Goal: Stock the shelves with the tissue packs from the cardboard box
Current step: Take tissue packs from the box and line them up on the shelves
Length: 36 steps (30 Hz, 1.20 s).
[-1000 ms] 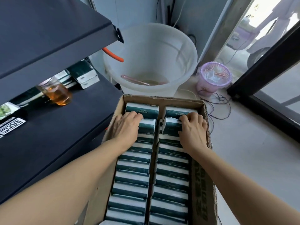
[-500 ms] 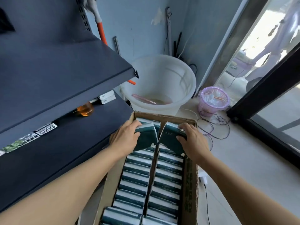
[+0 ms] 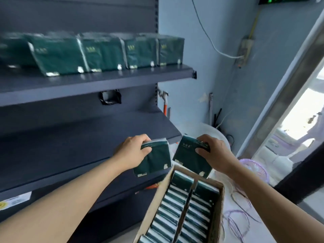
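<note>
Two dark shelves (image 3: 98, 79) fill the left; roughly five blurred packs (image 3: 105, 51) stand on the upper one. The cardboard box (image 3: 216, 211) holds two rows. Above it, left hand (image 3: 130, 151) and right hand (image 3: 214, 152) each grip one tissue pack: left pack (image 3: 156, 158), right pack (image 3: 189, 159).

Open shelf board (image 3: 73, 137) straight ahead at hand height, bare across its dark surface, wide gap up to the board above. Upper shelf (image 3: 105, 81) taken along its back by a row of green tissue packs (image 3: 108, 51), leaving only a front strip free. Black bracket (image 3: 110, 97) hanging under that shelf's lip. Clear air above the cardboard box (image 3: 217, 213), itself filled with two rows of packs (image 3: 175, 207). To the right, white tub (image 3: 217, 135) and lilac basket (image 3: 257, 171) standing on the floor by the wall.
</note>
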Tool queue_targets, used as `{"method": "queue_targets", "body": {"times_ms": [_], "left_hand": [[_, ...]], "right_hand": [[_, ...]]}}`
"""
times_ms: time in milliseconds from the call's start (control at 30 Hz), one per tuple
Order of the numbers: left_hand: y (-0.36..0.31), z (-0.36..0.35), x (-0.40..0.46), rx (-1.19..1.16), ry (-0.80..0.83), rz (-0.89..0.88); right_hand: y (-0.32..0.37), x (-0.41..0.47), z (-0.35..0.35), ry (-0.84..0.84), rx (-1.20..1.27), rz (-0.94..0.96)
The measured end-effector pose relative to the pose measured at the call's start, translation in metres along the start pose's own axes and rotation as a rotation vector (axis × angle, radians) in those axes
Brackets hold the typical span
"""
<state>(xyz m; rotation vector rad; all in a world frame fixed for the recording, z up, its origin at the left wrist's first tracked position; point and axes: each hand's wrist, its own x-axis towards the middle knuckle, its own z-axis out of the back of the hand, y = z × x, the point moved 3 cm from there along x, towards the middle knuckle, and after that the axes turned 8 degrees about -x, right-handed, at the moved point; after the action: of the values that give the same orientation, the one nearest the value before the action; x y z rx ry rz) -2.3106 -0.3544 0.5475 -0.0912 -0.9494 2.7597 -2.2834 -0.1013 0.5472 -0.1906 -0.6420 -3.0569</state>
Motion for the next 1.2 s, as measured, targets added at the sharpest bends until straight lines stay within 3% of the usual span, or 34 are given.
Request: {"method": "queue_targets", "body": {"times_ms": [300, 633, 900, 1200], "left_hand": [[0.018, 0.152, -0.067, -0.093, -0.175, 0.027], [0.090, 0.291, -0.141, -0.204, -0.325, 0.031], [0.136, 0.365, -0.165, -0.148, -0.492, 0.053], [0.162, 0.418, -0.146, -0.078, -0.591, 0.137]], "right_hand": [[0.141, 0.004, 0.063, -0.037, -0.024, 0.179], [0.302, 0.000, 0.064, -0.118, 0.001, 0.317], [0.388, 0.018, 0.055, -0.121, 0.027, 0.388], [0.475, 0.097, 0.059, -0.161, 0.033, 0.497]]}}
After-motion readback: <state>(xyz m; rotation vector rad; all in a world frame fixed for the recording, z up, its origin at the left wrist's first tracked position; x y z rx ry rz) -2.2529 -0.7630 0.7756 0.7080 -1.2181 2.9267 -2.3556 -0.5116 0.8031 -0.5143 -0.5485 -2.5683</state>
